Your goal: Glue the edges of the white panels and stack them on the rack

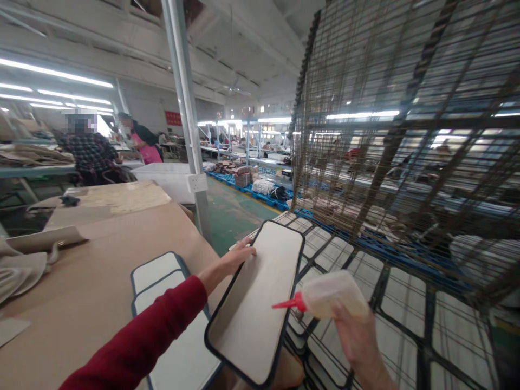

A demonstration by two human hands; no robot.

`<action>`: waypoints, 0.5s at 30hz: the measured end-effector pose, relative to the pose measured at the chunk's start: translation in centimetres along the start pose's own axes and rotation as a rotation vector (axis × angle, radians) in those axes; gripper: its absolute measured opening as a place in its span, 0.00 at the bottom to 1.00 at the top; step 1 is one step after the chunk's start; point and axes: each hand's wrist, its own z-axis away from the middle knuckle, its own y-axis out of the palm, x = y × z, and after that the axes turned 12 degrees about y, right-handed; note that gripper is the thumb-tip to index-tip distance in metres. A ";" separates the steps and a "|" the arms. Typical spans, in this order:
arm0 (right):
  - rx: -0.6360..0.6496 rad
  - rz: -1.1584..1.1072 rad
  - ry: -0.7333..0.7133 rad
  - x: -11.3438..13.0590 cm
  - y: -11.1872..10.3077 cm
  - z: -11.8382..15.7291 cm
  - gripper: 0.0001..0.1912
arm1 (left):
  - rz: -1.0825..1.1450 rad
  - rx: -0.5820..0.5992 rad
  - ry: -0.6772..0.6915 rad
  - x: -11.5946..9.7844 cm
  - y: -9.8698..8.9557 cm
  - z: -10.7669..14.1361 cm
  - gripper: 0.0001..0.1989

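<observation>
A long white panel with rounded corners and a dark rim (260, 298) is held tilted at the centre. My left hand (235, 257) grips its upper left edge, with the thumb on the face and the other fingers partly hidden. In my right hand (353, 330) is a translucent squeeze bottle (335, 294) with a red nozzle, which points left over the panel's lower right part. Similar dark-edged panels (179, 336) lie overlapping on the brown table (105, 254), partly behind my left sleeve.
To the right, a wire rack (406, 338) bears rows of white panels, and raised wire grids (377, 108) stand above it. Beige material (24, 265) lies at the left. A metal post (184, 97) rises beyond the table. Two people stand at the far left.
</observation>
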 end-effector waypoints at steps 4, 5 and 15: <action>-0.161 -0.169 -0.063 2.4 0.5 -3.2 0.27 | 0.029 0.051 0.003 0.4 0.4 -0.5 0.17; -0.172 -0.172 -0.090 2.8 0.7 -4.1 0.27 | 0.036 0.067 0.004 0.4 0.7 -0.6 0.16; -0.123 -0.055 -0.036 0.4 -0.2 -2.3 0.30 | 0.117 0.077 -0.022 0.5 1.6 -1.9 0.17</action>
